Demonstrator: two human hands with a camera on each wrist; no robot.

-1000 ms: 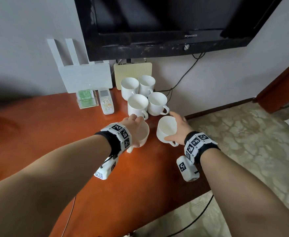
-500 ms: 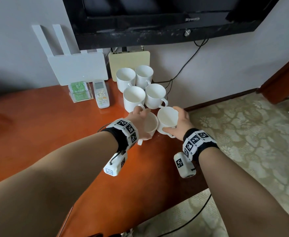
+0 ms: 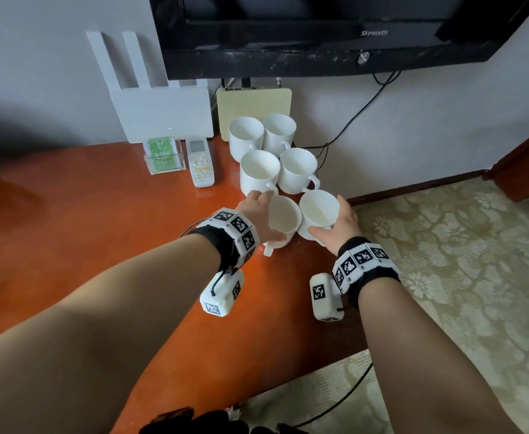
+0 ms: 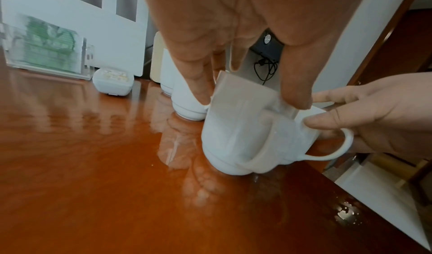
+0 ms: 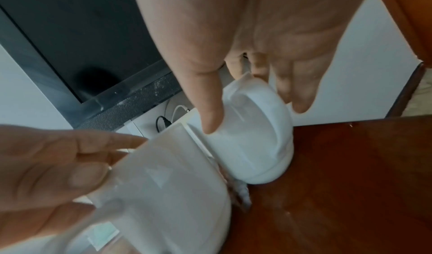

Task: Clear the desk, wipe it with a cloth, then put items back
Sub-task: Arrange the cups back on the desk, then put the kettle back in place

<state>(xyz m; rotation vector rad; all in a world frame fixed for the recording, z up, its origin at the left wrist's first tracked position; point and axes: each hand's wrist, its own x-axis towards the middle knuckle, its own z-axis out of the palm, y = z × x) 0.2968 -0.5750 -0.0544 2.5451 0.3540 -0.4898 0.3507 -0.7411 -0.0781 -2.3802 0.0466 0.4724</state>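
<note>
Two white mugs are held side by side, tilted, low over the glossy orange-brown desk (image 3: 100,233) just in front of a cluster of several more white mugs (image 3: 297,169). My left hand (image 3: 268,216) grips the left mug (image 3: 285,219) around its body; the left wrist view shows thumb and fingers of the left hand (image 4: 245,93) clamping the left mug (image 4: 240,134) near the rim, with its base at the desk surface. My right hand (image 3: 332,219) grips the right mug (image 3: 318,209). In the right wrist view the right hand (image 5: 256,116) holds the right mug (image 5: 252,143), which is touching the left mug (image 5: 168,193).
At the back wall stand a white router (image 3: 163,117), a beige box (image 3: 254,101), a clear holder of green cards (image 3: 163,156) and a white remote (image 3: 201,162). A black TV (image 3: 319,29) hangs above, with cables (image 3: 347,126) trailing behind the mugs. The desk's right edge (image 3: 347,327) drops to patterned carpet (image 3: 460,261).
Both hands have carried their mugs away from me toward the mug cluster and drawn them together until the two mugs touch.
</note>
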